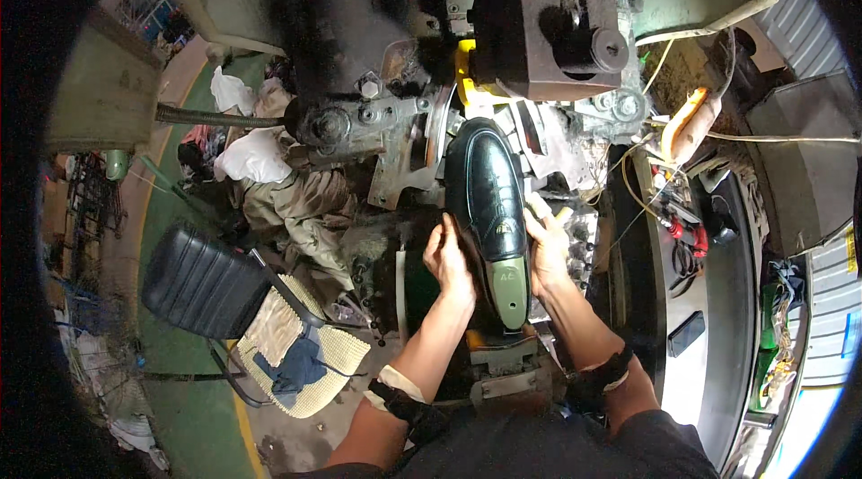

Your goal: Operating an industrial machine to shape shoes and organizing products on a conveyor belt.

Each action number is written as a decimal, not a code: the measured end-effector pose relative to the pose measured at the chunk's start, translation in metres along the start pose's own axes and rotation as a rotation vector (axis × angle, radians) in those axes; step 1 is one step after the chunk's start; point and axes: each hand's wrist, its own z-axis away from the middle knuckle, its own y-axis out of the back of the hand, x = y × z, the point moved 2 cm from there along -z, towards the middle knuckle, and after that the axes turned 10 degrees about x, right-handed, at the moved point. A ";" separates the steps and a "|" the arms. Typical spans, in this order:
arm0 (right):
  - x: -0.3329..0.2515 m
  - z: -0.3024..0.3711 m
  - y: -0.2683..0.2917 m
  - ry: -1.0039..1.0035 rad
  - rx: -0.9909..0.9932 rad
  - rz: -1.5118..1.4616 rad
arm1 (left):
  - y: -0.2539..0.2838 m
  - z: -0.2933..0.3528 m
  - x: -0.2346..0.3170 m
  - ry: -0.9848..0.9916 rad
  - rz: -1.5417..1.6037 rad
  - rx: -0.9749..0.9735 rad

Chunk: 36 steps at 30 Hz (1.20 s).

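Observation:
A glossy black shoe upper (485,187) is stretched over a green shoe last (509,292), its toe pointing away from me against the metal plates of a machine. My left hand (448,262) grips the shoe's left edge, fingers curled by its side. My right hand (549,250) holds the opposite edge near the heel end of the upper. Pale coverings show on some right fingertips. The undersides of the shoe and parts of the fingers are hidden. Just beyond the toe is a yellow machine part (465,75).
A dark machine head (557,26) overhangs the toe. At left stands a black-backed chair (202,281) with a woven seat cover and blue cloth. A hand lamp (691,124) hangs at right above a bench holding cables and a phone (686,333). Crumpled cloth (292,210) lies behind the chair.

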 end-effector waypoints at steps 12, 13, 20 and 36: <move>-0.007 0.006 -0.001 -0.073 -0.097 -0.047 | -0.004 0.015 0.009 0.147 0.104 -0.020; -0.008 0.008 -0.004 -0.096 -0.148 -0.083 | -0.003 0.016 0.012 0.182 0.116 -0.033; -0.011 0.009 -0.002 -0.109 -0.095 -0.013 | -0.011 0.022 0.021 0.254 0.152 0.007; -0.025 0.021 -0.010 -0.081 0.065 0.065 | -0.009 0.025 0.029 0.344 0.098 0.038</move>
